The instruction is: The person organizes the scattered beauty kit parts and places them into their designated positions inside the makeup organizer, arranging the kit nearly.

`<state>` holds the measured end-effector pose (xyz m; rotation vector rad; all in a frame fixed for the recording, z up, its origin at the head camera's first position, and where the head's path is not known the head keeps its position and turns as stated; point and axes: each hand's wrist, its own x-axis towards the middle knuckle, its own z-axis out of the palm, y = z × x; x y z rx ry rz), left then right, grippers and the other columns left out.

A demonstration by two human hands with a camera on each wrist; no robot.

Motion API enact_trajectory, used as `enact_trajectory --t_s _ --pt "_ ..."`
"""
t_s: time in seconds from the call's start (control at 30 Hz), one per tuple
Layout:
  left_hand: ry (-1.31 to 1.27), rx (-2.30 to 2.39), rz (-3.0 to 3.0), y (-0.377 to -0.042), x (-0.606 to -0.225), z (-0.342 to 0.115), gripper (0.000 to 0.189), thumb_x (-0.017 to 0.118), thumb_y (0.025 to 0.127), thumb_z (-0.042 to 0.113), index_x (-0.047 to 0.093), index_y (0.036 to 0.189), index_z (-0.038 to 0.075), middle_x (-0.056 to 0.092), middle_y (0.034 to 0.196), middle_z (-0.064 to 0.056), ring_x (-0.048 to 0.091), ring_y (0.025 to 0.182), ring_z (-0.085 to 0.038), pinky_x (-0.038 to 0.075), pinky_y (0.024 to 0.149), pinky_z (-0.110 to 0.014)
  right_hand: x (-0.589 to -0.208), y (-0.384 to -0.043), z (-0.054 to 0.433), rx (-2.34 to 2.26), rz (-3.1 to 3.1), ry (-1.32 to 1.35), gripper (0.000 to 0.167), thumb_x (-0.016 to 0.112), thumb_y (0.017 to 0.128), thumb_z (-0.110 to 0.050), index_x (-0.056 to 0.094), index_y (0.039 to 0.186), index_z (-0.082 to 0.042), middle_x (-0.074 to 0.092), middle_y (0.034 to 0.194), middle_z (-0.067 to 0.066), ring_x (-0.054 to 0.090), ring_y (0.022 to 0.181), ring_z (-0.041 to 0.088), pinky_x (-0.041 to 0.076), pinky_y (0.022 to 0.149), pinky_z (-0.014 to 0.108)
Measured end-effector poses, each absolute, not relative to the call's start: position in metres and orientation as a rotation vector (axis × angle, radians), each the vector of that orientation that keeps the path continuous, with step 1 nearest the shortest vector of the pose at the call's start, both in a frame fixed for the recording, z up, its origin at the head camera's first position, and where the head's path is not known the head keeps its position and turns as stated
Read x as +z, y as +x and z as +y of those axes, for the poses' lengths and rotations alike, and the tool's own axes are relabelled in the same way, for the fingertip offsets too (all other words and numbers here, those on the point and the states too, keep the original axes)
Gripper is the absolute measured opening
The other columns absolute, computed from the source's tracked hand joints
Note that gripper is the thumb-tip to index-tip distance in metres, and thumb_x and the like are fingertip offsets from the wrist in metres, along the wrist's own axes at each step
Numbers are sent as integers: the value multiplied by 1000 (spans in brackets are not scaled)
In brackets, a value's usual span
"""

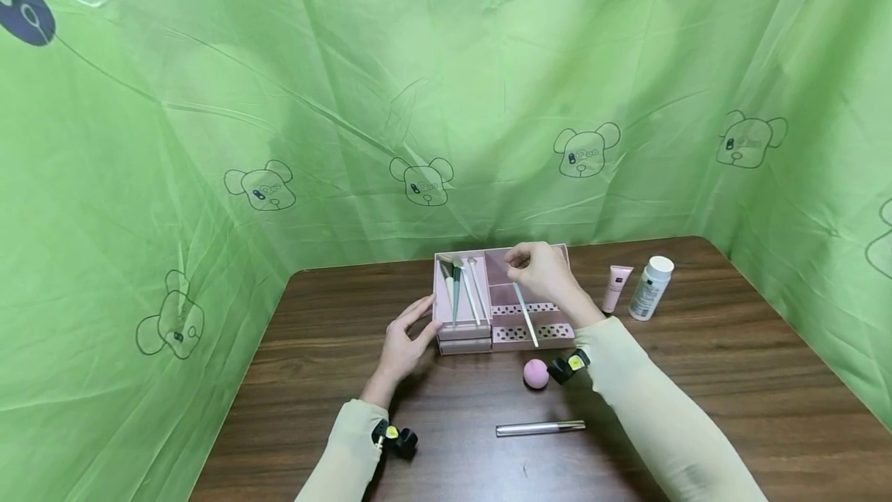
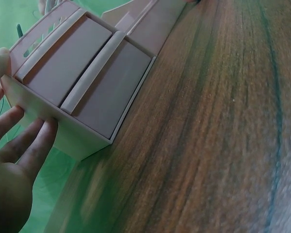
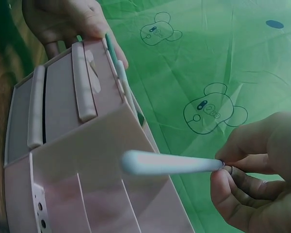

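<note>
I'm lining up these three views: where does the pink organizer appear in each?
Head: pink organizer just right of centre, below mid-height.
Left wrist: pink organizer at upper left, tilted, cut off at the top.
Right wrist: pink organizer at left, running off the bottom edge.
Shared landmark: the left hand, at the pink organizer's side in all three.

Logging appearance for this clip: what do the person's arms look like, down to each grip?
Both arms wear long, pale greenish-cream sleeves. Strapped near each wrist is a small black camera with a bright yellow patch. The left grip and right grip are ungloved.
</note>
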<state>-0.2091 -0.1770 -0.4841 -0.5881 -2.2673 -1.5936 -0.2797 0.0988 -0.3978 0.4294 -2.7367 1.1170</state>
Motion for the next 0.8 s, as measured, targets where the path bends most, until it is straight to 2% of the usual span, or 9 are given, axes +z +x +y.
enact_trajectory --t_s 0.2,0.43,0.8 --pt "-603 -1592 -2258 -210 -486 -176 46 69 90 6 57 132 -5 56 135 -25 62 113 -39 46 104 -50 -397 -285 89 1114 -2764 423 19 69 80 -13 75 98 -12 73 86 0 66 77 15 56 76 33" --pt "-604 -1616 -2232 -211 -486 -178 46 69 89 5 56 131 -7 55 135 -27 62 113 -41 43 101 -61 -397 -293 72 1078 -2785 425 21 68 80 -16 76 99 -13 74 86 -2 66 77 15 54 75 33" --pt "-585 -1569 -2259 -209 -484 -177 45 70 89 7 58 131 -4 58 134 -23 63 113 -37 46 105 -47 -405 -303 55 1180 -2801 359 21 67 81 -16 76 99 -13 73 83 -3 64 75 16 53 71 32"
